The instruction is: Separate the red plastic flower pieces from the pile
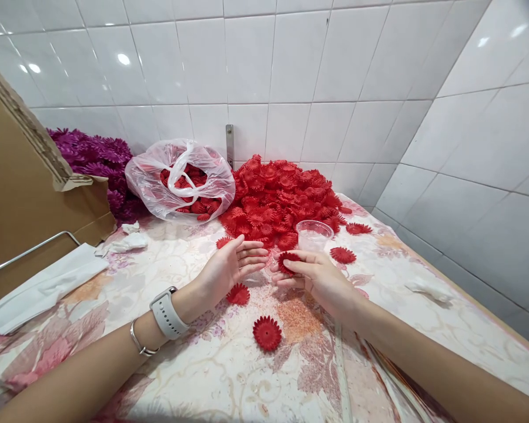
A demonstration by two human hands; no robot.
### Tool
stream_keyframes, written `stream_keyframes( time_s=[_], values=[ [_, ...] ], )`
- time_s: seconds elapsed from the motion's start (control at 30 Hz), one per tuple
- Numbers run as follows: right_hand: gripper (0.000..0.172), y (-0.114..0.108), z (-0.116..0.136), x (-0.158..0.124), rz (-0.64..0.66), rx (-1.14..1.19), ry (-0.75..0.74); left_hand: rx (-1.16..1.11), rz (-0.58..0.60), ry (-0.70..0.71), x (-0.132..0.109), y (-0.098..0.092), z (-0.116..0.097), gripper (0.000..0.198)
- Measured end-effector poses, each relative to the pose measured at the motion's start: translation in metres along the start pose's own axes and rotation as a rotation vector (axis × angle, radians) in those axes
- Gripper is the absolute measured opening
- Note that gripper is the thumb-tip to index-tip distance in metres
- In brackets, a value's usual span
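Red flower (283,260) | right grip (325,277) pinching it | left grip (229,268) outstretched, empty | floral tablecloth (203,370) beside white tiled wall (249,61)

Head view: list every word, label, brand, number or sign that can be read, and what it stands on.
None can be read: no lettering shows on the cardboard, the plastic bag, the clear cup or the red flower in the right hand. The watch has its face turned away.
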State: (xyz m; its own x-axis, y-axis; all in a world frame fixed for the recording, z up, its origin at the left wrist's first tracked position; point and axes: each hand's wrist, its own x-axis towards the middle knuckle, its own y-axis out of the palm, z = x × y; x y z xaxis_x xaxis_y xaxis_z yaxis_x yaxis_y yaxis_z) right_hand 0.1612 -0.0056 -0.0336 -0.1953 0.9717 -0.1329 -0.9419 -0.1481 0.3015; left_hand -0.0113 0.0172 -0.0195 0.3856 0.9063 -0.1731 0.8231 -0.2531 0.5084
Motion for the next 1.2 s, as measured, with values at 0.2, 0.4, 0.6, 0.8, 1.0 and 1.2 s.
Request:
stream_keyframes(
  time_s=[0.2, 0.4, 0.6, 0.8, 1.0, 1.2],
  values=[
    [0.015, -0.002, -0.005, 0.002, 0.096, -0.013, 0.006, -0.006, -0.01, -0.005, -0.001, 0.001, -0.002, 0.033],
    [0.022, 0.001, -0.002, -0.003, 0.13, -0.121, 0.048, 0.002, -0.01, -0.009, 0.001, -0.001, 0.0, 0.036],
    [0.026, 0.004, 0.003, -0.007, 0.086, -0.167, 0.079, 0.075, -0.018, 0.022, 0.001, 0.0, 0.003, 0.033],
    [0.027, 0.001, 0.004, -0.008, 0.191, -0.402, 0.07, 0.096, -0.028, 0.006, 0.0, 0.001, 0.004, 0.033],
    [0.029, -0.002, 0.005, -0.01, 0.287, -0.496, 0.057, 0.106, -0.034, -0.004, -0.001, 0.003, 0.003, 0.032],
    [0.035, -0.003, 0.006, -0.007, 0.194, -0.587, 0.076, 0.145, 0.005, 0.015, 0.001, 0.0, 0.005, 0.033]
  ],
)
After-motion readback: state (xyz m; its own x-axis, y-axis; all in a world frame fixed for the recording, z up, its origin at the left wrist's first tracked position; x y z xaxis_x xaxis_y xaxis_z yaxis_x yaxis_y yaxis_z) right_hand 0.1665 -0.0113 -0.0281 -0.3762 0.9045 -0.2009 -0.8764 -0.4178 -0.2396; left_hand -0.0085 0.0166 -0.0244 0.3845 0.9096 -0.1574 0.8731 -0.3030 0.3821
